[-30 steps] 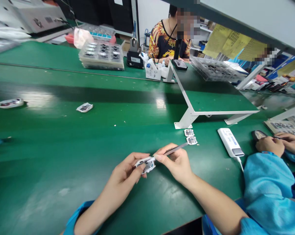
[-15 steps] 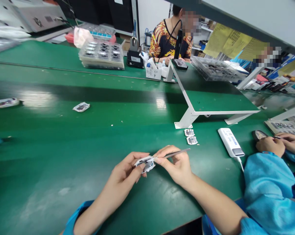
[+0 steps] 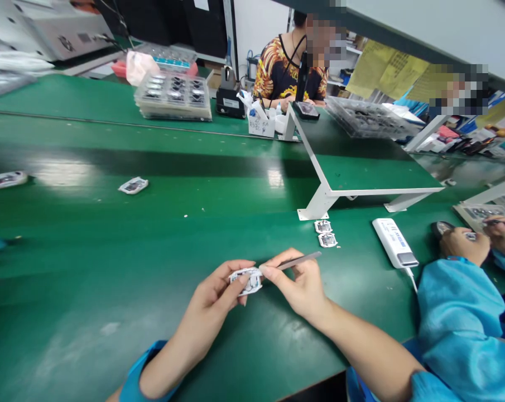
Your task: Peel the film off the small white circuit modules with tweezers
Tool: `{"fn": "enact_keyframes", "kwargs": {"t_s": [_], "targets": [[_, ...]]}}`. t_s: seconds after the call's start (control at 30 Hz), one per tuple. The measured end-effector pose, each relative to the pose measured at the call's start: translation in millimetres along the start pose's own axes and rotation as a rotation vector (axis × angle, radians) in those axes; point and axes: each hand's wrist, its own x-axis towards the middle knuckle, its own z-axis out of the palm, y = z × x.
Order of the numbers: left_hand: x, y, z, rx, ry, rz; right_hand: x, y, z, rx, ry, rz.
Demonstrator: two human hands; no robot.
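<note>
My left hand (image 3: 219,290) grips a small white housing with electronic parts inside (image 3: 252,283), the thumb lying over its face. Close to its right end, my right hand (image 3: 298,279) pinches a pair of metal tweezers (image 3: 300,260). The tweezers' back end points up and right; their tips are hidden by the fingers and the housing's edge. Two similar white housings (image 3: 327,240) lie one behind the other on the green bench, just beyond my right hand.
A white-legged green shelf (image 3: 378,167) stands ahead to the right. A white corded device (image 3: 395,243) lies right of my hands, beside a co-worker's blue sleeve (image 3: 457,312). Further housings (image 3: 133,185) sit on the left. Clear trays (image 3: 174,92) are stacked behind; another person sits opposite.
The housing in my left hand has tilted so its inner face shows more. My right hand and the tweezers have shifted slightly left. The co-worker's hands at right have moved apart.
</note>
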Motion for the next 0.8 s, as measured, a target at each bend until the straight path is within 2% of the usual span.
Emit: {"fn": "enact_keyframes", "kwargs": {"t_s": [0.1,0.23,0.4,0.6,0.8], "targets": [[1.1,-1.9,1.8,-0.025,0.018,-0.014,-1.1,0.0,1.6,0.038,-0.023,0.015],[1.4,0.3,1.9,-0.031,0.015,-0.049,-0.6,-0.9,-0.1,-0.026,-0.044,-0.061],[-1.3,3.8,0.1,-0.110,-0.021,-0.093,4.7,-4.7,-5.7,-0.041,0.005,-0.130],[-4.0,6.2,-0.3,-0.189,-0.064,-0.093,7.3,-2.8,-3.8,0.009,-0.067,-0.038],[-4.3,5.6,-0.2,-0.126,-0.065,-0.083,6.5,2.5,-2.3,0.061,-0.117,0.043]]}}
